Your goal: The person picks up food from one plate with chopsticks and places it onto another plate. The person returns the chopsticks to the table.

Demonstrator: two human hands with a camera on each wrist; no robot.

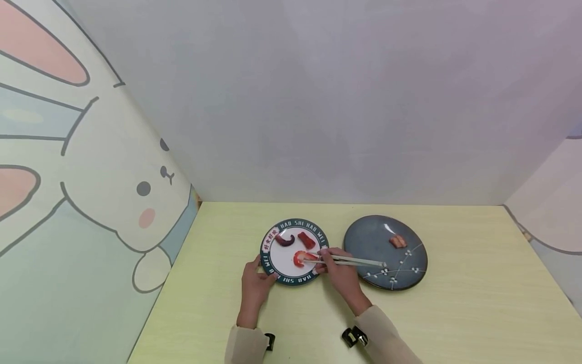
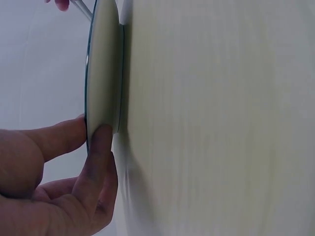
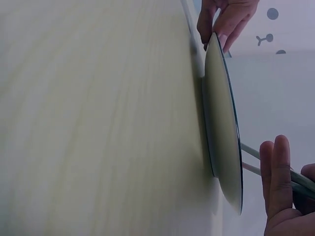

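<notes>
A round plate [image 1: 280,263] with a green lettered rim and white middle stands on the table. My left hand [image 1: 255,284] pinches its near left rim between thumb and fingers; the left wrist view shows this grip on the plate [image 2: 104,73] from the side. In my right hand [image 1: 342,275] is a pair of pale chopsticks [image 1: 359,261], tips at an orange-and-white shrimp [image 1: 300,258] on the plate. Whether the tips squeeze the shrimp I cannot tell. A dark purple curled piece, like an octopus tentacle [image 1: 285,240], and a red piece of food [image 1: 306,240] lie behind it.
Right of the lettered plate is a larger blue-grey plate [image 1: 368,242] with white blossoms, bearing a brownish-pink piece of food [image 1: 397,241]. Both stand on a pale yellow table [image 1: 473,283]. A grey wall [image 1: 345,126] rises behind, and a rabbit-painted wall [image 1: 104,192] at left.
</notes>
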